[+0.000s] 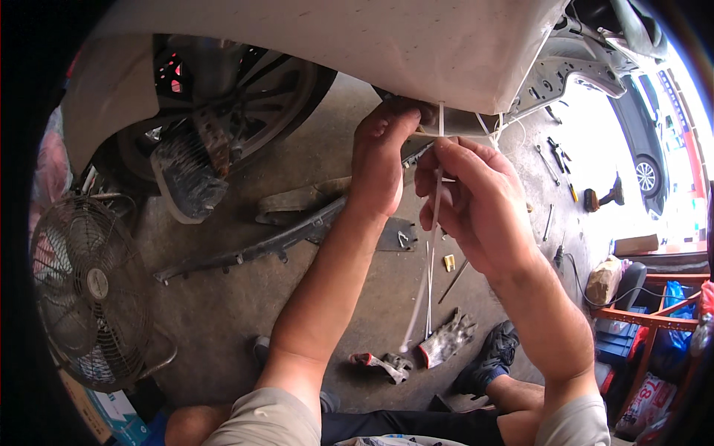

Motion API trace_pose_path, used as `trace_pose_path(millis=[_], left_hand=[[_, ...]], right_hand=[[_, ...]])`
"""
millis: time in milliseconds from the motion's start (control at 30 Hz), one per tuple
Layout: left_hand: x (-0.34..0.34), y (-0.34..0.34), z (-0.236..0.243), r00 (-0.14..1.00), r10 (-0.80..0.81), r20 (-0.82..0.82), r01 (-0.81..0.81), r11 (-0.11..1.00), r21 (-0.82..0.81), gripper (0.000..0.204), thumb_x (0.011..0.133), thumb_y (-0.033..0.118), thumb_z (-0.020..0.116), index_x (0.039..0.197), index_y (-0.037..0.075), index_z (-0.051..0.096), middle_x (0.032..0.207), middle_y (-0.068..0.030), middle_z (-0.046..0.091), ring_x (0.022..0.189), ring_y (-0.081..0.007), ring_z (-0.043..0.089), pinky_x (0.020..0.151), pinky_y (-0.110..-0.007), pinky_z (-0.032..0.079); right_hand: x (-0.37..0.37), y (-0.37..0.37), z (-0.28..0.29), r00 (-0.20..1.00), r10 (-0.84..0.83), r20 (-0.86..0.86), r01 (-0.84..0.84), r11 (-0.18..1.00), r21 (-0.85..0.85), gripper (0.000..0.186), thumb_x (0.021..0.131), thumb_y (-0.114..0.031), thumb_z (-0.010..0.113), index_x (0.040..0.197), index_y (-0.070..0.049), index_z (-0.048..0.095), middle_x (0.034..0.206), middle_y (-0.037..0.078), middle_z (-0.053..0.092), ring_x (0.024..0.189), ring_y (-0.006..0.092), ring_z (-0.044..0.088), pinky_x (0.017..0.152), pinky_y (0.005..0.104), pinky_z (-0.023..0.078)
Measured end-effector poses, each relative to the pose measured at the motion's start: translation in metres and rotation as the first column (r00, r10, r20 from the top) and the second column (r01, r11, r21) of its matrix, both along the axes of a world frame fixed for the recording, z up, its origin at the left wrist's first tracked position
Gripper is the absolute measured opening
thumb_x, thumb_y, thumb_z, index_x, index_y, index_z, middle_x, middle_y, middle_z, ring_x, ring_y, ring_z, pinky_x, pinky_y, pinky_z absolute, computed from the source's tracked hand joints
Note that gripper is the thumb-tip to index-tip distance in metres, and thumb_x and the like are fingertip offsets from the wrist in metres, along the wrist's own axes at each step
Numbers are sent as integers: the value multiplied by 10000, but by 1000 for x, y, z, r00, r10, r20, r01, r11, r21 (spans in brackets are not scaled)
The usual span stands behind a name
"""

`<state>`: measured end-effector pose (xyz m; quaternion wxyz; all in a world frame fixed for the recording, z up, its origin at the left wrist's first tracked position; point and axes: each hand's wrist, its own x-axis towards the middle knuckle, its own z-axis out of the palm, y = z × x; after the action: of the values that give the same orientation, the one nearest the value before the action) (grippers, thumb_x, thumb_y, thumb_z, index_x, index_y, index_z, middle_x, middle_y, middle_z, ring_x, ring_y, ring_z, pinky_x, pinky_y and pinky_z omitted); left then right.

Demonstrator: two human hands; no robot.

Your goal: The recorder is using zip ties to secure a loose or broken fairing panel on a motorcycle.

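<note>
Above me is a white body panel (461,52) of a car. My left hand (383,156) is up at its lower edge, fingers curled; what they grip is hidden. My right hand (472,201), just right of it and below the edge, pinches a long white zip tie (421,297) whose tail dangles downward. Further white ties (483,123) loop through the panel's edge beside my fingers. Behind the panel, at left, are a wheel (286,97) and a dirty plastic piece (186,189) hanging by it.
A fan (89,290) stands at left. On the floor lie a long black trim strip (245,255), work gloves (446,342), tools (561,167) and a drill-shaped tool (606,195). An orange cart (654,320) with boxes is at right. A dark car (632,149) is beyond.
</note>
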<state>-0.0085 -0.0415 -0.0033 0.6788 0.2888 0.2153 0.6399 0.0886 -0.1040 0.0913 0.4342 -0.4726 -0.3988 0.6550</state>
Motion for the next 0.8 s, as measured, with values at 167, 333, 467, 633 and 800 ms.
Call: trace_pose_path(millis=[167, 333, 467, 633, 800], left_hand=[[-3, -7, 10, 997, 47, -53, -47, 999, -8, 138, 877, 94, 544, 981, 11, 577, 903, -74, 627, 743, -120, 603, 649, -225, 485], [-7, -14, 13, 984, 124, -126, -115, 990, 82, 89, 873, 79, 580, 929, 9, 584, 629, -3, 550, 461, -39, 430, 431, -197, 346], [2, -17, 8, 941, 298, -159, -262, 941, 212, 126, 861, 14, 610, 978, -11, 570, 864, -51, 598, 761, -93, 558, 723, -251, 467], [6, -13, 2, 915, 375, -149, -341, 916, 213, 159, 875, 74, 614, 1003, -9, 570, 944, -66, 610, 829, -101, 563, 791, -257, 461], [-1, -6, -8, 977, 195, -86, -182, 973, 142, 162, 873, 68, 551, 1003, -13, 604, 932, -46, 624, 825, -87, 560, 752, -233, 452]], right_hand=[[-10, 5, 1, 983, -34, -179, 30, 999, -27, 236, 966, -186, 432, 915, 12, 549, 740, 86, 597, 476, 109, 535, 455, 232, 477], [-15, 1, 5, 975, -53, -217, 46, 998, -38, 231, 965, -178, 432, 942, 21, 548, 727, 87, 601, 433, 117, 512, 407, 227, 448], [-14, 7, 0, 963, -106, -249, 100, 994, -34, 224, 934, -181, 495, 855, 20, 554, 689, 69, 596, 426, 124, 511, 387, 241, 409], [-9, 16, 2, 977, -116, -179, 118, 993, 4, 244, 930, -176, 490, 837, 35, 569, 713, 75, 614, 451, 118, 517, 396, 238, 404], [-4, 18, -1, 994, -65, -87, 66, 998, 8, 244, 911, -183, 506, 865, 45, 579, 725, 74, 619, 479, 127, 533, 427, 254, 424]])
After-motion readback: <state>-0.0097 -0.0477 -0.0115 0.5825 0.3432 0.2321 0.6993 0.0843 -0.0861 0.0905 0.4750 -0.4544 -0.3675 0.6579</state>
